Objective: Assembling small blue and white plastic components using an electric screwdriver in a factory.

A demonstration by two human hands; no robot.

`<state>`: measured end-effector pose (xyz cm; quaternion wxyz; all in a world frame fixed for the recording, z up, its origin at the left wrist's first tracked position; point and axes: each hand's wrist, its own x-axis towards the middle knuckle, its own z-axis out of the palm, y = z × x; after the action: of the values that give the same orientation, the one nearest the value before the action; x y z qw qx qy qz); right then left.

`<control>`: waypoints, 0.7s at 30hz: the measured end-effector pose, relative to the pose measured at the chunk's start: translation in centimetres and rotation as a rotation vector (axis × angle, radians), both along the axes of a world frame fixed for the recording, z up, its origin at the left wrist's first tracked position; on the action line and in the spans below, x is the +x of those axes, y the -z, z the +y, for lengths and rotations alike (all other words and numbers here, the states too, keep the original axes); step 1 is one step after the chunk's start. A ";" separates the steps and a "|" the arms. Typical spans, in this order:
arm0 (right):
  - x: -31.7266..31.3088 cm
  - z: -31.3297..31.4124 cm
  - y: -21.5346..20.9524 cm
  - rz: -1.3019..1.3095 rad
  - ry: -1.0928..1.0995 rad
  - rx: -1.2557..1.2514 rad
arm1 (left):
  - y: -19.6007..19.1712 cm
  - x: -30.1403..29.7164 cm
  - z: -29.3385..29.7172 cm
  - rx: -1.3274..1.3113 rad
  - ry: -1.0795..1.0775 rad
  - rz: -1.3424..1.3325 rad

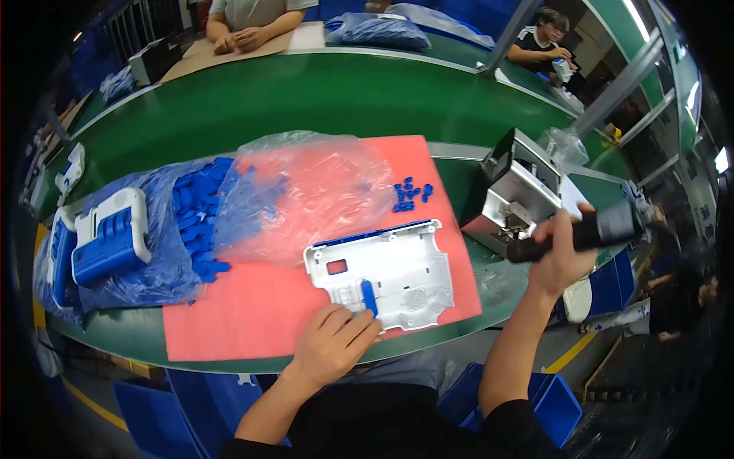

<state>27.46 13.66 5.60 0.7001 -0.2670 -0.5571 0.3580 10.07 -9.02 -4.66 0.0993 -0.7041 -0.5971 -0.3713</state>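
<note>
The white shell (405, 279) lies on the pink mat (245, 329). The left hand (330, 348) touches it, fingers bent. Right of the mat, the right hand (562, 260) grips 1 dark tool (590, 232). Light holding might let the shell slip.

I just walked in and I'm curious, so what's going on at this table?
Someone's left hand is on the near edge of a white plastic shell, fingertips close to a blue strip lying inside it. The right hand holds a dark, blurry tool near a metal box. The shell lies on a pink mat, with little blue pieces beyond it. More blue parts are heaped to the left.
</note>
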 end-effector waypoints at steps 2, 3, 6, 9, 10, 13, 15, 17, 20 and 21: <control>-1.2 -4.3 -0.8 0.080 -0.032 0.024 | 0.0 0.2 0.1 -0.016 -0.006 -0.005; -2.0 -6.3 -0.9 0.092 -0.073 0.106 | 0.0 0.2 0.1 -0.005 0.011 -0.010; -4.7 -11.2 -0.6 0.043 -0.127 0.099 | 0.3 0.2 0.3 -0.019 0.017 -0.017; -7.6 -13.8 0.4 -0.016 -0.220 0.050 | 0.7 0.2 0.0 0.008 0.002 -0.022; -8.1 -14.0 0.8 -0.039 -0.235 0.032 | 0.7 0.1 0.0 0.006 -0.007 -0.029; -8.6 -14.0 1.7 -0.064 -0.301 0.015 | 0.7 0.0 0.0 0.020 -0.005 -0.036; -8.6 -13.8 2.1 -0.114 -0.334 0.037 | 0.7 0.0 -0.1 0.019 0.005 -0.029; -8.5 -13.5 2.3 -0.129 -0.343 0.061 | 0.8 0.0 -0.1 0.019 0.008 -0.029; -8.9 -13.4 2.5 -0.136 -0.353 0.066 | 0.7 0.0 -0.1 0.020 0.011 -0.028; -9.1 -13.4 2.6 -0.130 -0.353 0.047 | 0.7 0.0 -0.2 0.021 0.011 -0.028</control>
<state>18.37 0.25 2.96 0.5950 -0.1712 -0.6475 0.4443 10.04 -9.19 -5.36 0.0961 -0.7010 -0.5907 -0.3879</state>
